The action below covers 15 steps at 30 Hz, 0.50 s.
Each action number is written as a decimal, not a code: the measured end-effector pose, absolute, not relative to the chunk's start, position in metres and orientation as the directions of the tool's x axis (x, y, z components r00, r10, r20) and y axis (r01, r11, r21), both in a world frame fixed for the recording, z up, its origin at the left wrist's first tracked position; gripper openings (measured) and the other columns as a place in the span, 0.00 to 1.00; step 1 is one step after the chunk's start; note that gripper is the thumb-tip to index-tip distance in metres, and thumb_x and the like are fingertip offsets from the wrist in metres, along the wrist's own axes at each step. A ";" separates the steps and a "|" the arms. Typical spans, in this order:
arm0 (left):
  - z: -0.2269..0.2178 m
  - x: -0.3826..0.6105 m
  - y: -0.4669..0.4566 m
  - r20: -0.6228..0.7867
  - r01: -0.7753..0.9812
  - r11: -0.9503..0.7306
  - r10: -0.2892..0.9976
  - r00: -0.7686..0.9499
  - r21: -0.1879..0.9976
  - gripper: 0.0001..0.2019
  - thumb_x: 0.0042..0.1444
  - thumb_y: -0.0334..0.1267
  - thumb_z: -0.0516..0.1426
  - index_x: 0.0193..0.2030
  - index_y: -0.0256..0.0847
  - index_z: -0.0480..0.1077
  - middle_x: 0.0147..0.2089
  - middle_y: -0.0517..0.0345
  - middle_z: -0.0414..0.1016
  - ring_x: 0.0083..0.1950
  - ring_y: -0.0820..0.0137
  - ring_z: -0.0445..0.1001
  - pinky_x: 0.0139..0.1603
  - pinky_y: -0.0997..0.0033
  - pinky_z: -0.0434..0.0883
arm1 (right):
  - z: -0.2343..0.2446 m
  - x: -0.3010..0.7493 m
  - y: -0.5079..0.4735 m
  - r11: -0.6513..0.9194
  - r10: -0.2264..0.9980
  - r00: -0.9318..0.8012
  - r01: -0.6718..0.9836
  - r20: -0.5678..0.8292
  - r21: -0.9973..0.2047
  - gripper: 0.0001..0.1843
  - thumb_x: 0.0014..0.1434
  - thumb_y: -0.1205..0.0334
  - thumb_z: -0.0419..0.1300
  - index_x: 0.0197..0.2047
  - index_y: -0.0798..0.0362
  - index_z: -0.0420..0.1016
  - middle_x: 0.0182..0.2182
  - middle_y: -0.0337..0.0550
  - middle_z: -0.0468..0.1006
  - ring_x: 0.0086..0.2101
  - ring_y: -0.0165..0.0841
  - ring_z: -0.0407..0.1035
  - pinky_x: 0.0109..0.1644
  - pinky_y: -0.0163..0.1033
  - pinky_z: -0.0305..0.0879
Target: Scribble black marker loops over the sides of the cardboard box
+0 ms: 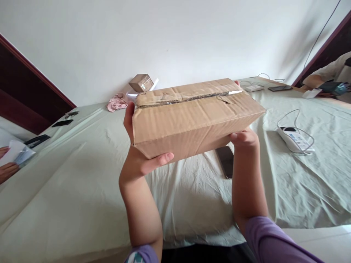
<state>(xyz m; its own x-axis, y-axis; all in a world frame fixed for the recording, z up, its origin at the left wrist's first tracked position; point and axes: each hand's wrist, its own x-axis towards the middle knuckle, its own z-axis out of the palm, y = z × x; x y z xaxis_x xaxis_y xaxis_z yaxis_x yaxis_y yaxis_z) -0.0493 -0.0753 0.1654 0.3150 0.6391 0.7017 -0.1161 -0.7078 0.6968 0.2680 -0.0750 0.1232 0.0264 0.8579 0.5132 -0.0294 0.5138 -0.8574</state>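
I hold a brown cardboard box (192, 117) up in the air over a bed with both hands. Clear tape runs along its top seam, with a small tear near the right end. My left hand (139, 157) grips the box's left end, fingers under it and thumb at the upper corner. My right hand (244, 138) supports the right underside, a fingertip showing at the far top edge. Both sleeves are purple.
The bed's pale green sheet (68, 190) lies below. On it: a dark phone (226, 160), a white power strip with cord (293, 138), a small cardboard box (142, 82), pink cloth (117, 102), dark items at left. Other people's hands show at left (7, 170) and far right (315, 80).
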 end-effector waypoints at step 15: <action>0.143 -0.064 -0.036 0.857 -0.102 -0.940 0.247 0.453 0.325 0.72 0.40 0.56 0.80 0.83 0.70 0.39 0.81 0.54 0.52 0.82 0.54 0.58 0.81 0.50 0.62 | 0.141 0.254 -0.071 0.245 0.969 0.048 -0.150 0.241 -0.958 0.50 0.59 0.14 0.48 0.72 0.35 0.71 0.62 0.43 0.82 0.65 0.57 0.74 0.64 0.66 0.75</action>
<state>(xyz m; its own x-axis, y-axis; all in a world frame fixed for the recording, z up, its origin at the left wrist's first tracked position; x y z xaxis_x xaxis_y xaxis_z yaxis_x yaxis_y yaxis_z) -0.0641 -0.0365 0.1431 0.4532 0.2470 0.8565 -0.1023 -0.9401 0.3253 0.2537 -0.0712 0.1410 0.0479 0.9694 0.2409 -0.1501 0.2454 -0.9577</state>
